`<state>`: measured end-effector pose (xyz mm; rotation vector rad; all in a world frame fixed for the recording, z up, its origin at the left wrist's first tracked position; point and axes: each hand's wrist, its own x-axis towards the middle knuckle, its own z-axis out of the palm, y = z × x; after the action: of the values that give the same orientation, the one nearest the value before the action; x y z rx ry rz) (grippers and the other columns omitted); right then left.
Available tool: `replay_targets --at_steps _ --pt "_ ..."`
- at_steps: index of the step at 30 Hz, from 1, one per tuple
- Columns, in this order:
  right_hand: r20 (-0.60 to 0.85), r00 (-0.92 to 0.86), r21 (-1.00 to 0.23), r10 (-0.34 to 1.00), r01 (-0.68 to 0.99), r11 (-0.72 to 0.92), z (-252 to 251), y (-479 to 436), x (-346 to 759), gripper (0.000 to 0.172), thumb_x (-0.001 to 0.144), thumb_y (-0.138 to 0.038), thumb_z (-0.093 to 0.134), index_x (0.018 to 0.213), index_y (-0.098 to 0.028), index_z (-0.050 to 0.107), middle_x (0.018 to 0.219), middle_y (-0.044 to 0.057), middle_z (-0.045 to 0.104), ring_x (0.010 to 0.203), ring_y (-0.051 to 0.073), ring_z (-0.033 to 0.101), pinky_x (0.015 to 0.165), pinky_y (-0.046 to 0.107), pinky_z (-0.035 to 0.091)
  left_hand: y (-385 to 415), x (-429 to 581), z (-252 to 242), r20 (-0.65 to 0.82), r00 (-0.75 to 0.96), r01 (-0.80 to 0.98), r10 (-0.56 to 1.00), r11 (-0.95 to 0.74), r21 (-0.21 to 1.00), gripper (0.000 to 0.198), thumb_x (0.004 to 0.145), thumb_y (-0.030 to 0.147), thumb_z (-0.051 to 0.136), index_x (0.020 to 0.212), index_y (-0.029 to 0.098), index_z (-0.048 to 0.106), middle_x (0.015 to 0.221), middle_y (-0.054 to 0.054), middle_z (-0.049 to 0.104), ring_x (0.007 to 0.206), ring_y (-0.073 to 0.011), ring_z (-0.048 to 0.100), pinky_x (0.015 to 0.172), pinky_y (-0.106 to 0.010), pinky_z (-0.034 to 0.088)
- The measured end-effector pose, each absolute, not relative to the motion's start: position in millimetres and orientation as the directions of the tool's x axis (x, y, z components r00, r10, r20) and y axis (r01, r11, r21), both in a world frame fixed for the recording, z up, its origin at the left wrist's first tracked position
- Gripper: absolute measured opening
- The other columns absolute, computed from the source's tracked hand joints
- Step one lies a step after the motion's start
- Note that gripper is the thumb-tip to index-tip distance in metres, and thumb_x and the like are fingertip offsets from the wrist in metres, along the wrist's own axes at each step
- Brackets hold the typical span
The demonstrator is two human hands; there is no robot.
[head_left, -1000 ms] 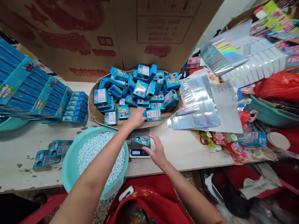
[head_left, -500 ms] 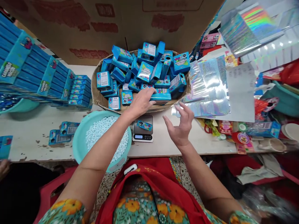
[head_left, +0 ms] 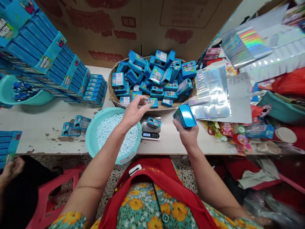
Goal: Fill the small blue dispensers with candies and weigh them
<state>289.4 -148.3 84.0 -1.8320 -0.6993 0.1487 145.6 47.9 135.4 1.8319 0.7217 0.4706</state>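
Note:
My right hand (head_left: 189, 133) is wrapped round a blue candy box (head_left: 187, 116), held tilted above the table with a shiny blue end toward me. My left hand (head_left: 135, 112) is at the near rim of a cardboard tray (head_left: 152, 111), fingers loosely bent and apart, with nothing visible in them. Many blue boxes (head_left: 157, 74) lie heaped in that tray. Between my hands a small blue box (head_left: 154, 122) lies on a digital scale (head_left: 151, 136) with a lit display. Under my left forearm stands a turquoise basin (head_left: 91, 132) of small pale blue candies (head_left: 111, 127).
Stacked blue display boxes (head_left: 54, 66) rise at left, beside a basin of shiny blue pieces (head_left: 26, 92). Two blue boxes (head_left: 76, 125) lie on the table. Another person's hand (head_left: 11, 168) holds a blue pack. Holographic sheets (head_left: 214, 95) and clutter fill the right; a big carton (head_left: 152, 28) stands behind.
My right hand, empty before, now holds a blue candy box. My left hand has drawn back from the boxes toward the tray's near rim. The view has shifted left.

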Motion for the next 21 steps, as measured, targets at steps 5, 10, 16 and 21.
replay_targets --at_steps 5,10,16,21 --pt "-0.086 0.920 -0.940 0.383 0.053 -0.338 38 -216 283 0.054 0.063 -0.045 0.078 0.104 -0.013 0.062 0.088 0.006 0.067 0.075 0.020 0.061 0.076 0.040 0.052 45 133 77 -0.153 0.807 0.489 0.570 -0.501 0.714 0.028 0.081 0.025 0.055 0.108 0.021 0.059 0.106 -0.006 0.063 0.095 -0.0224 0.058 0.083 -0.035 0.046" --pt "-0.101 0.976 -0.917 0.192 -0.016 -0.398 -21 -233 283 0.061 0.060 -0.051 0.075 0.105 -0.013 0.059 0.090 0.007 0.066 0.079 0.020 0.060 0.081 0.041 0.051 21 157 29 -0.100 0.919 0.353 0.380 -0.686 0.636 0.051 0.076 0.019 0.059 0.126 0.023 0.051 0.129 -0.008 0.052 0.115 -0.0262 0.049 0.096 -0.037 0.040" --pt "-0.089 0.975 -0.907 0.204 0.005 -0.421 -68 -209 298 0.075 0.055 -0.056 0.073 0.112 -0.011 0.054 0.106 0.013 0.061 0.096 0.027 0.058 0.090 0.047 0.047 17 169 14 -0.128 0.830 0.428 0.544 -0.471 0.772 0.037 0.072 0.027 0.068 0.108 0.022 0.058 0.105 -0.005 0.060 0.099 -0.0234 0.055 0.087 -0.034 0.043" --pt "0.201 0.952 -0.834 0.230 0.289 -0.470 -27 -217 286 0.097 0.060 -0.052 0.077 0.136 -0.010 0.034 0.138 0.023 0.037 0.131 0.035 0.034 0.106 0.054 0.032 -12 144 42 -0.140 0.689 0.352 0.711 -0.160 0.922 0.041 0.068 0.031 0.073 0.108 0.026 0.062 0.100 -0.002 0.063 0.093 -0.0225 0.057 0.086 -0.033 0.042"
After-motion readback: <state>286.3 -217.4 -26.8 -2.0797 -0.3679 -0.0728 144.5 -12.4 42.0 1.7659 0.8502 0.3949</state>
